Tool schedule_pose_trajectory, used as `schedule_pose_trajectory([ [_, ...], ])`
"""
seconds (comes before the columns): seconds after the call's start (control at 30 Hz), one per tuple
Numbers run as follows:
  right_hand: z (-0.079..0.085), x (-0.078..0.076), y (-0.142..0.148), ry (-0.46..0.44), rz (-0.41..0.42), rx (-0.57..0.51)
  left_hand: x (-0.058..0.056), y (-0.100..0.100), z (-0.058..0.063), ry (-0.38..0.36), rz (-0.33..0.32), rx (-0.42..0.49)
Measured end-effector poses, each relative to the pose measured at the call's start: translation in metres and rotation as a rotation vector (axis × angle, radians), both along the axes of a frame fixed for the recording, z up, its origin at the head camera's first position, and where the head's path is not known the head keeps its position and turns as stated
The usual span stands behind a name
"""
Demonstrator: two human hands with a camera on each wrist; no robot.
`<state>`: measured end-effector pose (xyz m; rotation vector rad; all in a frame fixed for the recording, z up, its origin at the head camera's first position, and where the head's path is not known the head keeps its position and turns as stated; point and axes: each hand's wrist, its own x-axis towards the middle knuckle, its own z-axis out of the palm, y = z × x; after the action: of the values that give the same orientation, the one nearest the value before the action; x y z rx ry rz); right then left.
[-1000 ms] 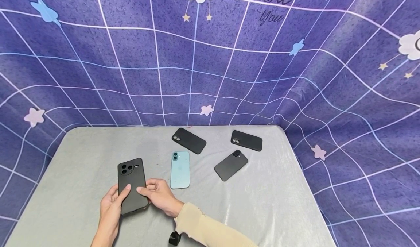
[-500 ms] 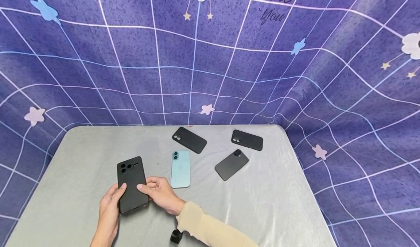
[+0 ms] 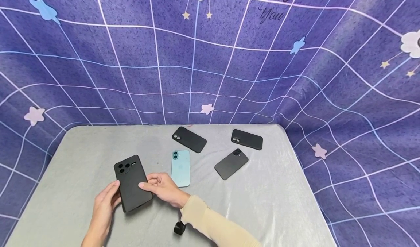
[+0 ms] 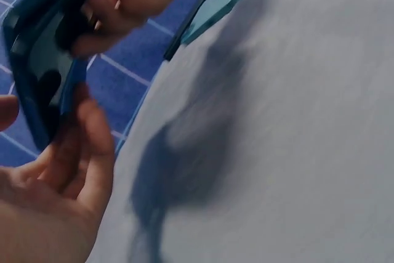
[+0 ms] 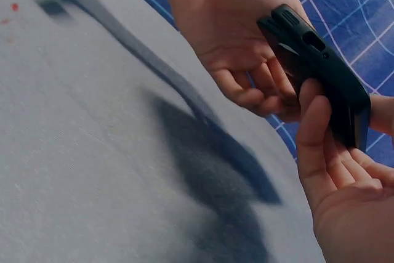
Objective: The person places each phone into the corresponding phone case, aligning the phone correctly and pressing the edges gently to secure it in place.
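Note:
A phone in a black case (image 3: 133, 184) is held above the table, its back with camera holes facing up in the head view. My left hand (image 3: 104, 205) holds its left edge, thumb at the side and fingers behind. My right hand (image 3: 165, 189) pinches the right edge, with the thumb on the back. The glossy screen side of the cased phone (image 4: 52, 66) shows in the left wrist view, framed by the case rim. In the right wrist view the port cutout of the cased phone (image 5: 314, 42) is visible.
A teal phone (image 3: 180, 168) lies beside my right hand. Behind it rests a black phone case (image 3: 189, 139). Further right are a dark grey phone (image 3: 231, 164) and another black case (image 3: 247, 139). All lie on the grey-covered table (image 3: 269, 203), with a purple curtain (image 3: 210, 75) behind.
The cased phone has turned so its top leans further left. My left hand has shifted left, and its thumb has moved off the back to the edge. The right hand has risen slightly.

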<state>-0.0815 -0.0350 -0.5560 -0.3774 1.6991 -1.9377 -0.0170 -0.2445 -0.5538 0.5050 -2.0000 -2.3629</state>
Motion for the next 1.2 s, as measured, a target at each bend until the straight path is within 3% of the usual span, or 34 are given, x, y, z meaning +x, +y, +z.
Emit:
schedule_pose_trajectory([
  [0.3, 0.000, -0.002, 0.009, -0.005, 0.145, 0.037, -0.011, -0.032, 0.007, 0.092, -0.062, 0.052],
  [0.53, -0.001, -0.004, 0.013, 0.007, 0.309, 0.051, -0.016, -0.043, 0.013, -0.024, -0.118, -0.040],
  [0.77, 0.005, -0.010, 0.018, -0.009, 0.393, 0.070, -0.013, -0.046, 0.009, -0.035, -0.188, -0.087],
  [0.93, 0.006, -0.012, 0.019, -0.027, 0.421, 0.063, -0.011, -0.048, 0.005, -0.043, -0.208, -0.119],
  [1.2, 0.005, -0.010, 0.014, -0.039, 0.351, 0.098, -0.007, -0.051, 0.001, 0.021, -0.199, -0.058],
])
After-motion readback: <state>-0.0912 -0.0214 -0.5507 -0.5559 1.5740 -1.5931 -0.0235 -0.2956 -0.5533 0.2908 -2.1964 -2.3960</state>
